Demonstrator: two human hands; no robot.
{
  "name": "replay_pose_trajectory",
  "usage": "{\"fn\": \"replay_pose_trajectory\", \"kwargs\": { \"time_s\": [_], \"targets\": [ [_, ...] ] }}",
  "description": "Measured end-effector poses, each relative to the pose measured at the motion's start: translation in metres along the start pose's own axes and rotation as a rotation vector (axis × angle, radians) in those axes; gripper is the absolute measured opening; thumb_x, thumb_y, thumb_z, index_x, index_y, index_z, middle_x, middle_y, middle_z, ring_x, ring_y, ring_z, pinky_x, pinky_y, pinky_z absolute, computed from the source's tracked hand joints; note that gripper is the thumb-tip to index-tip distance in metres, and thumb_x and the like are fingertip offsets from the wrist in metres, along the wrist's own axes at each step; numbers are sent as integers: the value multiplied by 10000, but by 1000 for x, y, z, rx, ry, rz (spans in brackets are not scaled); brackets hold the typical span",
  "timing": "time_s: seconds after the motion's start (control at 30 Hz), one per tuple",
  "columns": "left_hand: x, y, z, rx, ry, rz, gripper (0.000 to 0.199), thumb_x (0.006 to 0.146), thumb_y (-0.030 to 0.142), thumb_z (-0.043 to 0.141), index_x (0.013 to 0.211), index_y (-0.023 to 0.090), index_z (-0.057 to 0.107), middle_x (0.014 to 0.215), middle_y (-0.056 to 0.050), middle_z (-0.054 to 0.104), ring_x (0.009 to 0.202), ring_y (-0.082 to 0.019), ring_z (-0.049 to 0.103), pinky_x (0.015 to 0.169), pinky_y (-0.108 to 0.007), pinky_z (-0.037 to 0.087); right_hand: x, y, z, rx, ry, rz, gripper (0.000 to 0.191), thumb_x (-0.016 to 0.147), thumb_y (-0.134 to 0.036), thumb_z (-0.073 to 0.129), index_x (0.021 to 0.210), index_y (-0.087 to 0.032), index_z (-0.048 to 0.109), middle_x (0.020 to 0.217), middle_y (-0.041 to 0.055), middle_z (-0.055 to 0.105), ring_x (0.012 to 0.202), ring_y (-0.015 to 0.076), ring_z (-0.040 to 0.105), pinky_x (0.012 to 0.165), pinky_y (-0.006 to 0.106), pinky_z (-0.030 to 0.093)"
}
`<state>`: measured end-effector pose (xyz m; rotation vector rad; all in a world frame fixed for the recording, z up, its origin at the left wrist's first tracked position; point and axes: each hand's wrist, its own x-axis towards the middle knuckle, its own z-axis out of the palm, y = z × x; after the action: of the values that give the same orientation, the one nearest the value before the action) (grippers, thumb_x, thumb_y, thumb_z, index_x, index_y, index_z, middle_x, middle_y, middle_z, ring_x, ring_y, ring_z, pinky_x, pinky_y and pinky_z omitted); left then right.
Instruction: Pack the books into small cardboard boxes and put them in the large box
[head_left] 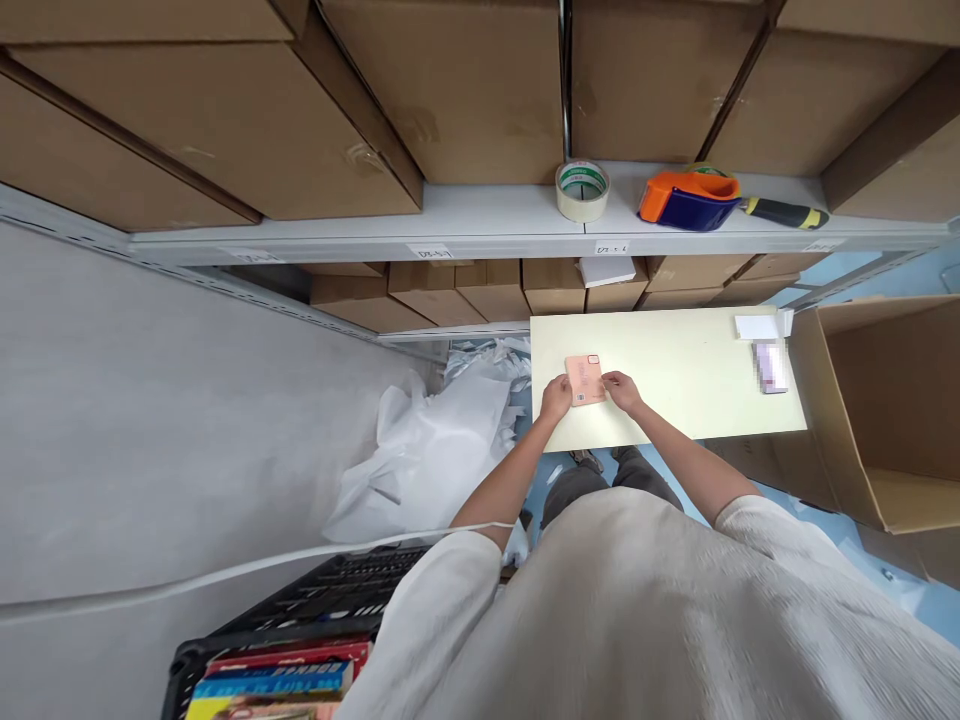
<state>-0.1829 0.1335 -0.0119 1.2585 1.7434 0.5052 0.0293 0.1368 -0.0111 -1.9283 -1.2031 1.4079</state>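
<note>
A small flat pink-orange box or booklet [585, 380], with print and a square code on its face, lies at the left part of the pale yellow board [675, 400]. My left hand [556, 397] grips its left edge, fingers closed against it. At its right edge, my right hand [621, 388] pinches the side between thumb and fingers. The fingertips under the item are hidden. Farther right on the board are a purple pack [770, 367], partly blurred, and some white labels or cards [757, 327].
On the shelf [495, 215] sit a tape roll [582, 190], an orange-blue tape dispenser [688, 200] and a yellow-black handled tool [786, 213], among cardboard boxes [465, 90]. An open carton [840, 410] stands right. White bags [442, 440] and a black crate [187, 660] of books are left.
</note>
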Motion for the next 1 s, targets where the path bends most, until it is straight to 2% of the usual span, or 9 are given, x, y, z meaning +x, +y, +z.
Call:
{"fn": "replay_pose_trajectory", "kwargs": {
  "time_s": [0.13,0.23,0.37,0.57,0.67,0.83,1.0],
  "targets": [
    [-4,-6,3,-18,-72,-20,465,966,108,542,1396,167,708,1473,-132,707,1289,-255,716,1178,-372,519,2,7,3,-3,18,64,290,776,-294,610,1031,-231,732,1125,74,796,1026,233,729,948,385,585],
    [-8,-10,6,-56,-140,17,479,975,116,555,1429,190,689,1494,-105,702,1349,-241,688,1194,-355,514,3,9,4,-7,37,94,326,757,-291,608,1055,-231,727,1140,74,797,1025,233,733,955,387,585],
    [-8,-15,10,-80,-219,-9,522,967,142,594,1482,206,654,1550,-102,663,1415,-266,648,1219,-399,502,2,7,4,-3,43,113,347,741,-293,604,1063,-233,721,1102,59,798,1012,227,733,939,375,589],
    [-3,-21,15,-201,-257,-25,591,907,156,678,1497,193,644,1599,-138,614,1451,-301,620,1226,-441,488,-1,-3,2,53,65,149,354,705,-314,677,1047,-221,690,995,49,773,933,227,718,856,373,603],
    [1,-19,17,-284,-278,-22,568,874,148,704,1438,202,684,1527,-140,674,1416,-290,649,1200,-440,509,-3,-12,-2,101,72,165,400,675,-307,712,1060,-220,652,912,20,731,844,209,702,775,349,603],
    [6,-7,14,-398,-260,5,322,875,179,718,1194,179,763,1309,-146,784,1283,-298,727,1147,-469,546,-8,-29,-6,103,121,144,320,637,-277,680,952,-231,644,890,9,711,802,204,686,706,324,583],
    [4,7,2,-494,-303,-20,306,953,231,648,1244,168,717,1286,-155,790,1117,-244,776,1006,-404,593,-11,-44,6,76,155,30,330,688,-323,664,1001,-219,663,896,17,714,799,201,673,746,334,588]
  ]
}}
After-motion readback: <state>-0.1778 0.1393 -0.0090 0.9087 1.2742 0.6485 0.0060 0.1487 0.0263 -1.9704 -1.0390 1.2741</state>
